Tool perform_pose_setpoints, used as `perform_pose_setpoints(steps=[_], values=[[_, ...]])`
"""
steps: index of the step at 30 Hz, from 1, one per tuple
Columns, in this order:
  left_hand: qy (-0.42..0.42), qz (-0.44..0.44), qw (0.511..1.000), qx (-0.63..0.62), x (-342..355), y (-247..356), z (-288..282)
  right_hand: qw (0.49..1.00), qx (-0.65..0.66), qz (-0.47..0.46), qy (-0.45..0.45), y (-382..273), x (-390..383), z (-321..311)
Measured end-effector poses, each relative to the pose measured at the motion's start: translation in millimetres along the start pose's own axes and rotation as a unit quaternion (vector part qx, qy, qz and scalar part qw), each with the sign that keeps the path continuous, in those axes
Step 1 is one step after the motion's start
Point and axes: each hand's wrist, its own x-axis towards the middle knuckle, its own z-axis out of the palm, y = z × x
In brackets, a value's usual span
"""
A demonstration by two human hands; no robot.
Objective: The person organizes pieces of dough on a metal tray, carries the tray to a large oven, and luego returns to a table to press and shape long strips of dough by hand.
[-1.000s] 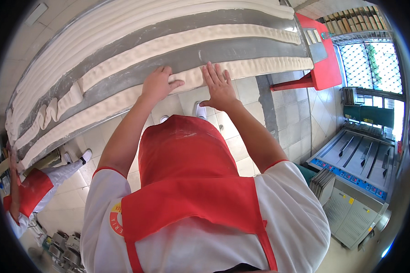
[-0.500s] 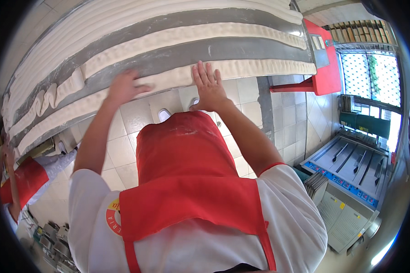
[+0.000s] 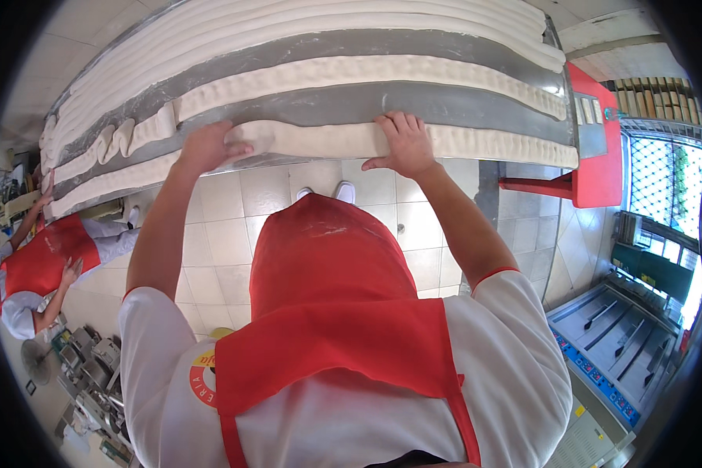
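Observation:
A long pale strip of dough [image 3: 327, 140] runs along the near edge of the grey metal table [image 3: 312, 105]. My left hand [image 3: 207, 148] is closed on it, thumb toward the right, and the dough beside the thumb rises off the table, slightly blurred. Farther right, my right hand [image 3: 410, 145] curls its fingers over the same strip, thumb at the near edge. Right of that hand the strip looks dimpled and lies flat. Behind it lies a second dimpled dough strip [image 3: 312, 72], whose left part is bunched into folds [image 3: 132, 139].
Several more dough strips [image 3: 351, 22] lie side by side at the table's far side. A red stand [image 3: 597, 148] adjoins the table's right end. At the left, another person in a red apron [image 3: 54, 248] reaches to the table. A machine with a blue control strip [image 3: 600, 382] stands lower right.
My left hand has closed on the near strip and raised some dough beside it. My right hand has gone from lying flat to curling over the strip. The view has shifted.

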Motion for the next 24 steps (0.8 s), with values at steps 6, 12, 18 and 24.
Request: perform_pose_setpoints(steps=[6,12,18,24], values=[[0.005,0.052,0.998,-0.027,16.5,39.3,44.9,0.999,0.026,-0.044,-0.016,-14.1,17.9,12.6],[-0.023,0.051,0.995,-0.079,25.5,63.3,52.8,0.996,0.016,-0.061,-0.064,-30.3,32.2,19.4],[0.009,0.083,0.989,-0.124,27.6,66.3,54.4,1.0,-0.012,0.012,-0.012,-49.5,11.2,14.4],[0.021,0.046,0.996,-0.076,20.1,68.9,54.5,0.964,-0.096,0.197,-0.148,-94.1,-7.2,15.8]])
